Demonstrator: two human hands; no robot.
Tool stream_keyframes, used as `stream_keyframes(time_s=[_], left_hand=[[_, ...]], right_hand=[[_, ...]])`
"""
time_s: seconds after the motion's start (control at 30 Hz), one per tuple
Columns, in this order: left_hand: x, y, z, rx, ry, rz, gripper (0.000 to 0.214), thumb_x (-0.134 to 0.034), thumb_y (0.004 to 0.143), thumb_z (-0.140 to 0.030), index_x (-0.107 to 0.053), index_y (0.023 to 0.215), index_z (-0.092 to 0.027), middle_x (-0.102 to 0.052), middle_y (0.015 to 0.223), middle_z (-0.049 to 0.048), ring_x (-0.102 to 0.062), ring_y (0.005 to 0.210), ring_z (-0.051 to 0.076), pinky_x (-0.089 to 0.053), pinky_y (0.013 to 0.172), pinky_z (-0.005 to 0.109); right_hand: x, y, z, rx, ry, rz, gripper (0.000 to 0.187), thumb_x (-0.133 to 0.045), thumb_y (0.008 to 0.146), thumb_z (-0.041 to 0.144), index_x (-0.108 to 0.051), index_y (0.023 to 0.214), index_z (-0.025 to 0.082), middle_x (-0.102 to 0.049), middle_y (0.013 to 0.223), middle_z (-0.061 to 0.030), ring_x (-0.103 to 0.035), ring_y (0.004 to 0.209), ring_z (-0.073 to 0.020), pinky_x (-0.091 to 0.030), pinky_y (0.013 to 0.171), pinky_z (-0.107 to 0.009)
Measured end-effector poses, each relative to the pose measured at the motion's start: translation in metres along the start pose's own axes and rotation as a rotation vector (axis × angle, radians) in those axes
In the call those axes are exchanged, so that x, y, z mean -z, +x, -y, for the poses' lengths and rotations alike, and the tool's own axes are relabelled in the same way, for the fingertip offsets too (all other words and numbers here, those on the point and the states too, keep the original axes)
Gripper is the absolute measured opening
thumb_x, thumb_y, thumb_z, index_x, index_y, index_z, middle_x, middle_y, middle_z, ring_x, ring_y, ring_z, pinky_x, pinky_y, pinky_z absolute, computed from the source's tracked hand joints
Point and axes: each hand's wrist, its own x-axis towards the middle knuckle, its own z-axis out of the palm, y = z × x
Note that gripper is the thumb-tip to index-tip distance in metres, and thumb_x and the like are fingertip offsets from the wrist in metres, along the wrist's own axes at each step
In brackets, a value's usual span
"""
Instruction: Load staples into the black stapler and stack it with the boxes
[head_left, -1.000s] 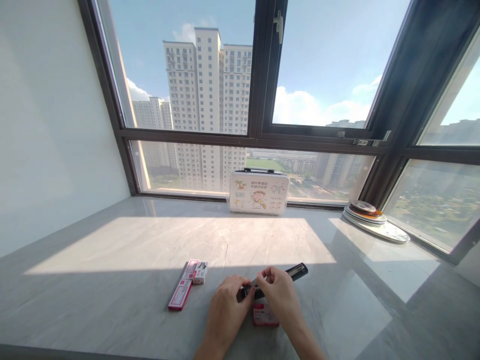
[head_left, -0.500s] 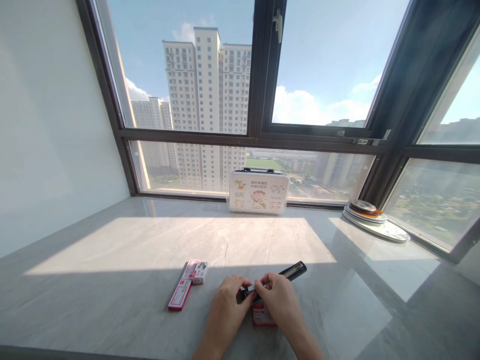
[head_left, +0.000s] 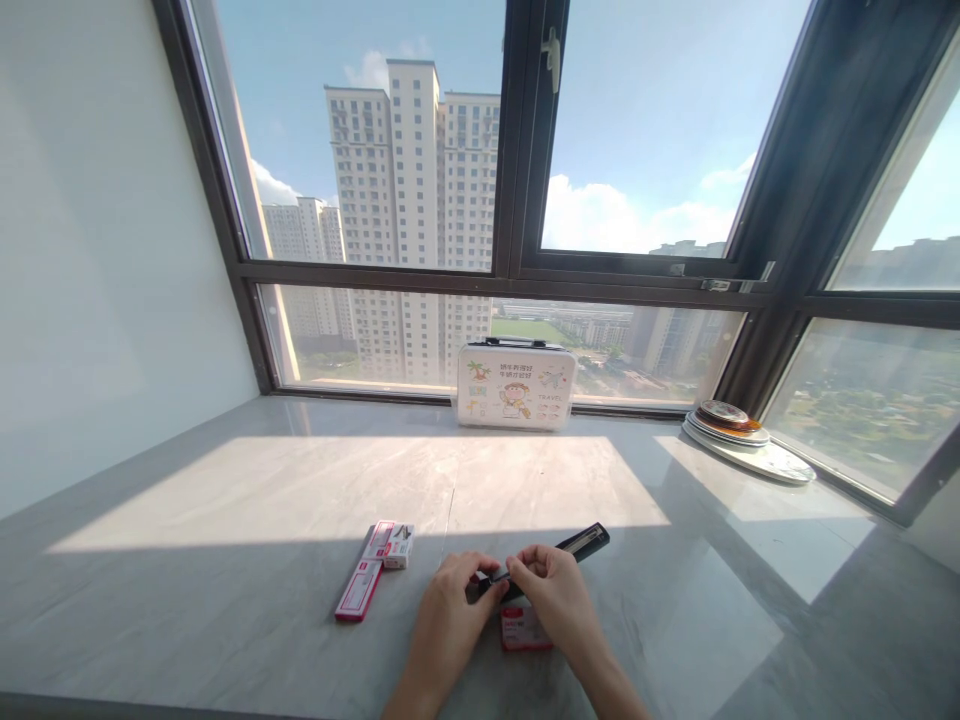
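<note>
A grey stone sill (head_left: 225, 520) runs beneath tall windows facing high-rise towers, with a white printed case (head_left: 516, 385) at the glass and stacked plates (head_left: 739, 430) far right. Near the front edge, the left hand (head_left: 446, 625) and right hand (head_left: 555, 600) both pinch a black stapler (head_left: 577, 543), just above 1 small red box (head_left: 521, 632). A long red packet (head_left: 360, 590) lies nearby to the left.

Left hand (head_left: 448, 628), right hand (head_left: 556, 603), both bare, forearms (head_left: 609, 690) seemingly unsleeved
</note>
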Motion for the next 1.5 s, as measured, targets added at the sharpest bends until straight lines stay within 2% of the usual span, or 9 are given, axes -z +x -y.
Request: stream_keyframes(time_s=[0.47,0.73,0.83,0.97,1.03,1.13,1.27,1.37,1.5], left_hand=[[0.004,-0.001,-0.007,-0.022,0.001,0.024,0.013,-0.062,0.087,-0.032,-0.073,0.095,-0.029,-0.071,0.094,0.0000,-0.063,0.092,0.020,-0.047,0.083,0.029],[0.001,0.001,-0.002,-0.006,0.076,0.023,0.015,-0.068,0.081,-0.032,-0.072,0.094,-0.025,-0.069,0.097,0.0036,-0.059,0.099,0.025,-0.044,0.087,0.035],[0.001,0.002,-0.001,-0.002,0.085,0.040,0.019,-0.072,0.077,-0.032,-0.073,0.095,-0.026,-0.068,0.099,0.0029,-0.058,0.101,0.025,-0.043,0.088,0.034],[0.001,0.002,0.000,0.012,0.101,0.072,0.024,-0.075,0.074,-0.032,-0.074,0.098,-0.028,-0.067,0.100,0.0014,-0.057,0.101,0.024,-0.042,0.089,0.033],[0.001,0.002,-0.001,0.022,0.108,0.093,0.024,-0.074,0.075,-0.033,-0.074,0.100,-0.030,-0.067,0.100,0.0007,-0.057,0.101,0.024,-0.041,0.089,0.033],[0.003,0.002,-0.003,0.026,0.109,0.116,0.026,-0.074,0.076,-0.034,-0.074,0.101,-0.032,-0.067,0.101,-0.0003,-0.057,0.102,0.023,-0.040,0.089,0.032],[0.004,0.002,-0.004,0.022,0.117,0.124,0.024,-0.075,0.075,-0.033,-0.074,0.099,-0.033,-0.067,0.101,-0.0013,-0.058,0.101,0.023,-0.039,0.088,0.032],[0.004,0.002,-0.003,0.007,0.135,0.126,0.022,-0.075,0.076,-0.035,-0.074,0.098,-0.033,-0.068,0.102,-0.0014,-0.058,0.101,0.023,-0.039,0.086,0.031],[0.001,0.004,0.000,0.002,0.176,0.120,0.013,-0.070,0.080,-0.037,-0.072,0.089,-0.027,-0.068,0.101,0.0004,-0.058,0.098,0.023,-0.041,0.083,0.031]], right_hand=[[0.010,0.003,-0.003,0.025,-0.173,-0.018,0.024,-0.061,0.084,0.037,-0.064,0.070,0.018,-0.061,0.058,0.0003,-0.054,0.057,-0.0149,-0.032,0.051,-0.024],[0.016,-0.012,0.024,0.139,-0.356,0.006,0.025,-0.059,0.088,0.037,-0.071,0.072,0.023,-0.063,0.061,-0.0001,-0.053,0.058,-0.0156,-0.028,0.055,-0.026],[0.033,-0.015,0.014,0.129,-0.288,0.024,0.035,-0.055,0.092,0.047,-0.070,0.073,0.021,-0.062,0.061,-0.0006,-0.053,0.058,-0.0156,-0.029,0.054,-0.025],[0.078,-0.013,-0.026,-0.144,-0.188,0.166,0.054,-0.054,0.087,0.068,-0.063,0.069,0.018,-0.051,0.047,0.0019,-0.043,0.042,-0.0117,-0.028,0.046,-0.024],[0.099,-0.008,-0.041,-0.258,-0.120,0.205,0.056,-0.054,0.083,0.074,-0.065,0.084,0.019,-0.053,0.050,0.0033,-0.037,0.036,-0.0101,-0.023,0.041,-0.024],[0.112,0.002,-0.039,-0.203,0.050,0.157,0.059,-0.056,0.082,0.074,-0.063,0.103,0.020,-0.057,0.062,0.0033,-0.037,0.038,-0.0091,-0.021,0.040,-0.024],[0.090,0.012,-0.005,0.076,0.126,0.199,0.042,-0.067,0.081,0.058,-0.064,0.098,0.020,-0.059,0.072,0.0019,-0.047,0.058,-0.0118,-0.031,0.052,-0.024],[0.064,0.011,0.016,0.216,-0.101,0.214,0.022,-0.072,0.080,0.040,-0.062,0.083,0.021,-0.052,0.064,0.0062,-0.045,0.060,-0.0112,-0.028,0.055,-0.024],[0.043,0.005,0.027,0.262,-0.376,0.193,0.016,-0.077,0.071,0.026,-0.064,0.080,0.022,-0.053,0.060,0.0076,-0.046,0.059,-0.0110,-0.022,0.054,-0.024]])
